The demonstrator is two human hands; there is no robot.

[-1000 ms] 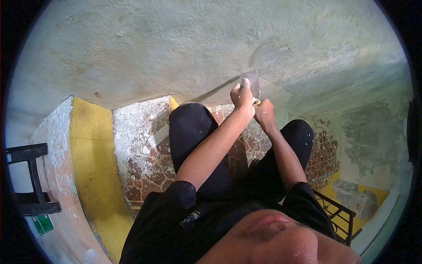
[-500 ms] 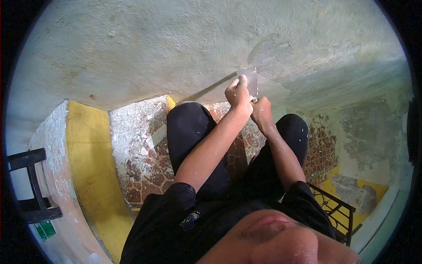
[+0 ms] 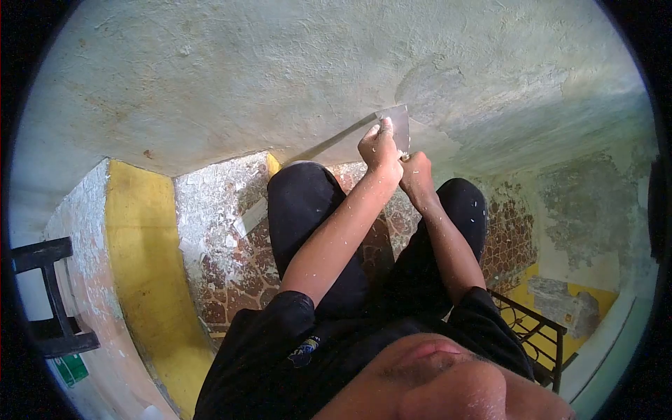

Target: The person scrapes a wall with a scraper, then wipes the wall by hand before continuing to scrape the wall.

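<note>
A flat grey scraper blade (image 3: 400, 126) lies against the pale, rough wall (image 3: 280, 77), above my knees. My left hand (image 3: 380, 147) is closed on the blade's left side, its thumb pointing up along the metal. Just to the right and a little lower, my right hand (image 3: 417, 170) is closed at the blade's lower end, where the handle is hidden inside the fist. Whitish flakes cling to both hands and forearms. The two hands are close together.
Paint flakes cover the brown patterned floor (image 3: 231, 273) at the left. A yellow ledge (image 3: 143, 238) runs beside it. A dark frame (image 3: 56, 297) stands at the far left, and a black metal railing (image 3: 535, 325) at the lower right.
The blade's top edge has shifted very slightly upward, and my knees have moved a little. Both hands keep nearly the same place and hold.
</note>
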